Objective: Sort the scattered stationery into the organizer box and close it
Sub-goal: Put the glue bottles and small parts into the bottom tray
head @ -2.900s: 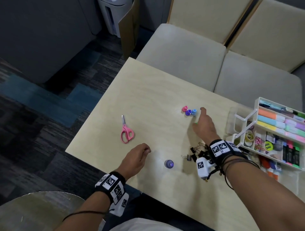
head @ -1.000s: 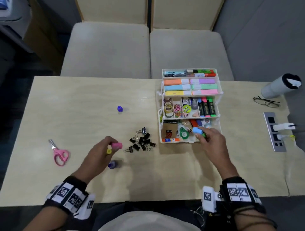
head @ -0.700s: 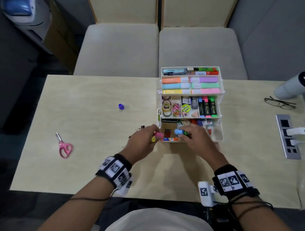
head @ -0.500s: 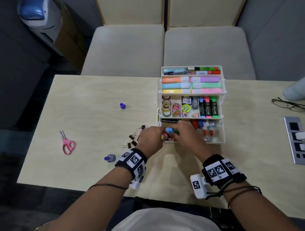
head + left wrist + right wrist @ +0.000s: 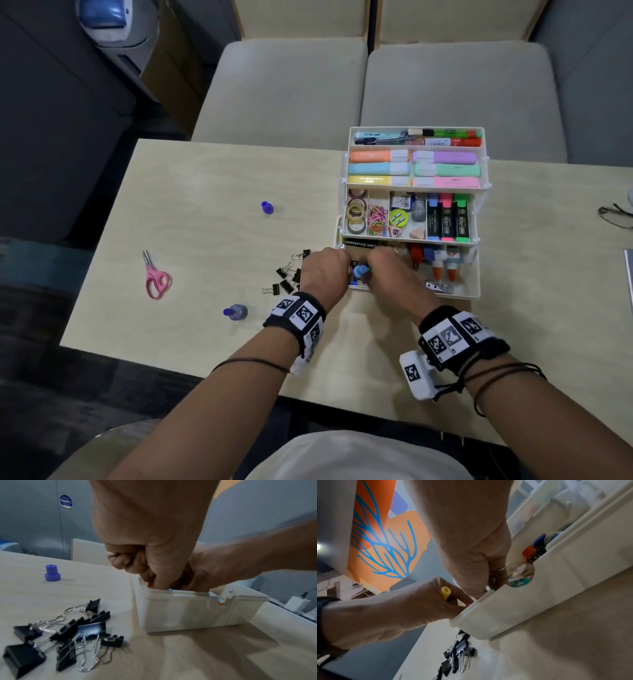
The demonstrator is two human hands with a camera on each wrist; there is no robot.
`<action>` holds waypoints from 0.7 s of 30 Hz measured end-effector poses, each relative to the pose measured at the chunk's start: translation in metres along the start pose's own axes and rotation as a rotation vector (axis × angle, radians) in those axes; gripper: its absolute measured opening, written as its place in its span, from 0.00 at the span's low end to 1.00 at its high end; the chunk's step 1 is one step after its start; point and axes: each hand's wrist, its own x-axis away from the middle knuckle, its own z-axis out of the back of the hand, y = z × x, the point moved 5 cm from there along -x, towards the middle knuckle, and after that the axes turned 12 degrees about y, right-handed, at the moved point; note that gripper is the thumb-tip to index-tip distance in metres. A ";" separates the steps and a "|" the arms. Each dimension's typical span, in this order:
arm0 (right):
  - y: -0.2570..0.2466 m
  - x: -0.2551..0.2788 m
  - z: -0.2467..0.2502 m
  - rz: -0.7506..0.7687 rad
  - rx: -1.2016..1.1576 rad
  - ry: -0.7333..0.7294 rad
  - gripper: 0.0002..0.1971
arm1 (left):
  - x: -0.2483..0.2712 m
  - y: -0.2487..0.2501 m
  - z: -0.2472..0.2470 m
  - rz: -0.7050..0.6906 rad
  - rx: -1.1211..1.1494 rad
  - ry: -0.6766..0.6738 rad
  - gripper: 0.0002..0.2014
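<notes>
The white organizer box (image 5: 476,274) stands open in stepped tiers, filled with highlighters, tape and clips. Both hands reach into the front left corner of its bottom tray (image 5: 188,609). My left hand (image 5: 344,270) is curled, and a small yellow piece (image 5: 446,591) sticks out between its fingers. My right hand (image 5: 373,272) pinches a blue-capped piece (image 5: 359,271) just above the tray. Its fingertips are hidden inside the tray in the right wrist view. Black binder clips (image 5: 287,277) lie on the table just left of the box.
Pink scissors (image 5: 156,279) lie at the table's left. A purple peg (image 5: 267,207) stands further back, and a purple-capped bottle (image 5: 235,312) lies near the front edge. Glasses (image 5: 616,214) rest at the far right. Two cushioned seats (image 5: 376,85) stand behind the table.
My left hand carried small pieces from the table's left side to the box. The right hand moved left along the bottom tray, so both hands now meet at its front left corner.
</notes>
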 end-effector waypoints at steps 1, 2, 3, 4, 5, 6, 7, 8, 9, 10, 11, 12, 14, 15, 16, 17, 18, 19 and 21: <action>0.000 0.000 0.002 0.010 -0.015 0.019 0.05 | 0.000 0.000 0.001 -0.001 0.003 0.003 0.07; -0.001 0.001 0.003 0.023 -0.035 0.036 0.04 | 0.000 0.000 0.001 -0.003 0.007 0.005 0.07; -0.001 0.001 0.005 0.028 -0.057 0.038 0.06 | 0.001 0.000 0.001 -0.002 0.009 -0.001 0.08; -0.001 0.002 0.005 0.025 -0.068 0.030 0.08 | 0.001 0.000 0.002 -0.004 0.018 -0.009 0.08; -0.001 0.003 0.006 0.020 -0.073 0.029 0.09 | 0.001 0.000 0.003 -0.006 0.033 -0.011 0.07; -0.001 0.004 0.006 0.014 -0.084 0.025 0.10 | 0.000 -0.001 0.003 -0.003 0.059 -0.015 0.08; 0.000 0.004 0.007 0.011 -0.104 0.027 0.10 | -0.001 -0.003 0.004 0.004 0.103 -0.023 0.08; 0.001 0.004 0.007 0.009 -0.128 0.036 0.10 | -0.001 -0.005 0.005 0.015 0.169 -0.031 0.09; 0.002 0.004 0.009 0.002 -0.146 0.039 0.10 | 0.000 -0.008 0.008 0.041 0.259 -0.036 0.10; 0.004 0.005 0.010 -0.002 -0.166 0.035 0.10 | 0.003 -0.012 0.012 0.085 0.374 -0.032 0.11; 0.006 0.006 0.011 -0.013 -0.177 0.031 0.10 | 0.006 -0.017 0.014 0.141 0.506 -0.029 0.13; 0.008 0.007 0.012 -0.021 -0.184 0.037 0.11 | 0.009 -0.020 0.015 0.190 0.636 -0.037 0.15; 0.013 0.009 0.015 -0.025 -0.194 0.071 0.11 | 0.016 -0.023 0.015 0.231 0.823 -0.089 0.16; 0.014 0.010 0.016 -0.017 -0.200 0.104 0.11 | 0.020 -0.023 0.015 0.208 0.857 -0.108 0.16; 0.015 0.012 0.018 -0.003 -0.216 0.144 0.11 | 0.022 -0.023 0.015 0.163 0.869 -0.118 0.15; 0.013 0.014 0.022 0.011 -0.258 0.186 0.11 | 0.024 -0.021 0.014 0.109 0.868 -0.121 0.13; 0.010 0.016 0.025 0.021 -0.340 0.219 0.10 | 0.024 -0.020 0.012 0.063 0.858 -0.121 0.12; 0.007 0.018 0.027 0.024 -0.448 0.227 0.11 | 0.024 -0.018 0.010 0.025 0.854 -0.121 0.12; 0.001 0.020 0.026 0.018 -0.644 0.200 0.14 | 0.023 -0.011 0.009 -0.033 0.866 -0.111 0.13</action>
